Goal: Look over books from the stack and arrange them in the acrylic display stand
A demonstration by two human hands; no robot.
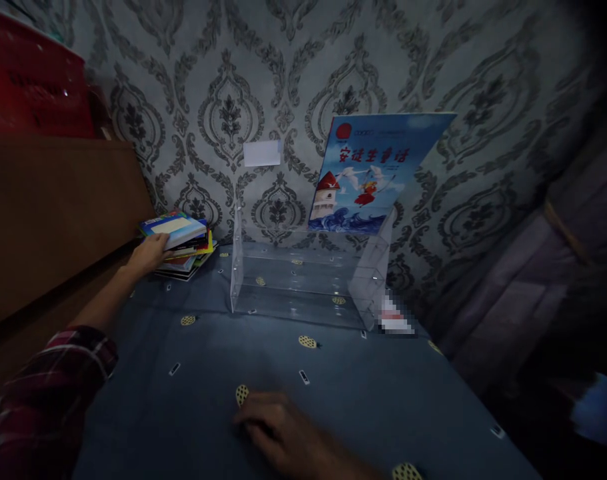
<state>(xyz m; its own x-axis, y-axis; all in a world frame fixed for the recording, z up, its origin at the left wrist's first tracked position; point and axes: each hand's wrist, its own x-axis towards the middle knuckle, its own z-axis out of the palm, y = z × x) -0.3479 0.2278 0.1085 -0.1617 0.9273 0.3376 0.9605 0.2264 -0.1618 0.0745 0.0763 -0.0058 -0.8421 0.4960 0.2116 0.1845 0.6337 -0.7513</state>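
Note:
At the far left of the table my left hand (152, 252) reaches to a pile of books (186, 267). Its fingers are closed on the near edge of the topmost book, a blue one (186, 230). My right hand (278, 423) is by the front of the table, fingers curled in, with nothing visible in it. Between the pile and the right side stands a clear acrylic book rack (303, 273) with several tiers. A blue picture book (368, 173) with red Chinese lettering leans upright on the rack's top right part.
A dark blue tablecloth (208, 373) with pineapple prints covers the table. To the left rises a brown wooden cabinet (58, 220) bearing a red box (38, 87). Patterned wallpaper with a white switch plate (262, 153) is behind; a curtain (523, 293) hangs at right.

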